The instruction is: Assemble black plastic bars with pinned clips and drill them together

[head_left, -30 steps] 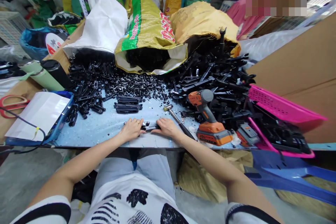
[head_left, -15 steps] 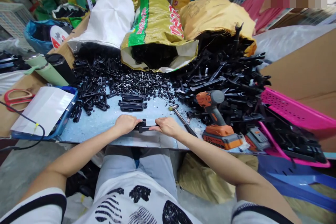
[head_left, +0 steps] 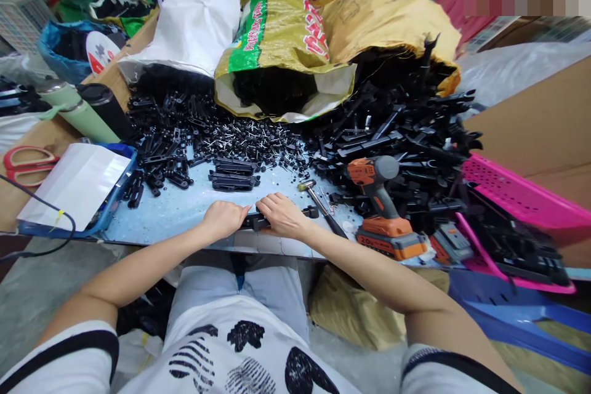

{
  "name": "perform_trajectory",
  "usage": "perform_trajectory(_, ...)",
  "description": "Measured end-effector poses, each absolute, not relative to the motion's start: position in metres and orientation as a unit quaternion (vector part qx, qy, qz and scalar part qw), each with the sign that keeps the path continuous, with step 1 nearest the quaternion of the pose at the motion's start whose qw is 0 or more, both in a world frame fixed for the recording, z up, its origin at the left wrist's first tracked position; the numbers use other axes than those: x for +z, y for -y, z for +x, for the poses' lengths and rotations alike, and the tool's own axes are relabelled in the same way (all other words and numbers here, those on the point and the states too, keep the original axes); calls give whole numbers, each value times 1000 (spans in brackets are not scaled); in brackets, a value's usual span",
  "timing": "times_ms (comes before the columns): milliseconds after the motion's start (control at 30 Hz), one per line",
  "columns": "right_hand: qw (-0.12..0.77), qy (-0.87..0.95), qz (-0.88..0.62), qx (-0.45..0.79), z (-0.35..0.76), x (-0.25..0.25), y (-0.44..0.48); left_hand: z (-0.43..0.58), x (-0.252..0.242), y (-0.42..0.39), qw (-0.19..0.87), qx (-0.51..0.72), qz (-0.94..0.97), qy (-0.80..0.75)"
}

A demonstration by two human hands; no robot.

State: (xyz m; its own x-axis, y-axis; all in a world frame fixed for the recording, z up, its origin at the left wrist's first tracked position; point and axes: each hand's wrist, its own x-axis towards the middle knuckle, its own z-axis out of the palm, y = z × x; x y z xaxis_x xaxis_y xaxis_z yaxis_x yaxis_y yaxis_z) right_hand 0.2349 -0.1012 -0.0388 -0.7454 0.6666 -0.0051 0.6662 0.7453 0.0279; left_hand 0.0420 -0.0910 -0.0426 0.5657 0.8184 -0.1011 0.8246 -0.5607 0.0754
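Observation:
Near the front edge of the blue worktable (head_left: 175, 215), both my hands are closed on a long black plastic part (head_left: 310, 212). My left hand (head_left: 225, 219) grips its left end. My right hand (head_left: 281, 215) wraps over its middle, and a stretch of the part sticks out to the right of it. The fingers cover much of the part, so its exact shape is hidden. Just behind my hands lies a small stack of black plastic pieces (head_left: 234, 174). A hammer (head_left: 322, 206) rests on the table to the right of my right hand.
An orange cordless drill (head_left: 378, 197) stands on the right, beside a spare battery (head_left: 450, 240) and a pink basket (head_left: 517, 197). Heaps of black parts (head_left: 161, 135) spill from sacks (head_left: 290, 31) at the back. Red scissors (head_left: 30, 166) and bottles (head_left: 78, 111) are at left.
My right hand has moved slightly left along the black part, closer to my left hand. More of the part now shows on the right. The view has shifted a little.

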Motion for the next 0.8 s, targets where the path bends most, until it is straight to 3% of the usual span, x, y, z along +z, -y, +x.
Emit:
perform_trajectory(200, -27, -934, 356, -5, 242, -38, 107, 37, -48, 90, 58, -13, 889, -453)
perform_trajectory(367, -73, -923, 376, -29, 273, -24, 126, 17, -37, 94, 33, 91, 931, -353)
perform_trajectory(467, -197, -935, 276, -108, 275, -9, 147, 9, -19, 117, 81, 236, 944, -215)
perform_trajectory(633, -445, -840, 63, -304, 220, -14, 184, 28, -4, 172, 289, 428, 851, -95)
perform_trajectory(733, -625, -702, 159, -304, 179, -48, 188, 45, -22, 184, 265, 517, 804, -125)
perform_trajectory(800, -674, -619, 276, -293, 164, -73, 175, 49, -43, 179, 199, 537, 804, -159)
